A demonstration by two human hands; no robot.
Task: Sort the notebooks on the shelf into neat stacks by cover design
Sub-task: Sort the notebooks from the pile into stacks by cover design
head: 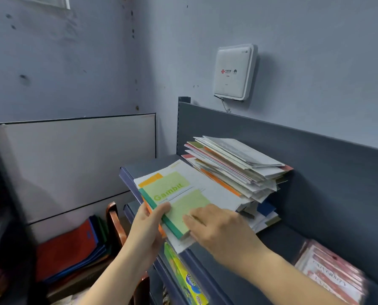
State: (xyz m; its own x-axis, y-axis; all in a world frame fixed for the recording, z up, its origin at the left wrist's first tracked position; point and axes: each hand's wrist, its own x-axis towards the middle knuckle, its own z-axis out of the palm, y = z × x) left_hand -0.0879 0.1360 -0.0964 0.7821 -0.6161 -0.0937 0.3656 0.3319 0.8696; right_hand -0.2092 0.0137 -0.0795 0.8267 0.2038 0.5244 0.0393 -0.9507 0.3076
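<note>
left hand (149,225): grips the spine edge of a light green "gambit" notebook with a teal spine (177,198), thumb on the cover.
right hand (224,230): fingers straight, pressed flat on the same cover.
green notebook: lies on a white notebook with an orange block (207,181), at the front left corner of the dark grey metal shelf (282,238).
loose pile: a crooked heap of mixed notebooks (238,166) just behind, against the shelf's back panel.
wall: white plastic router box (234,72) above the shelf.
</note>
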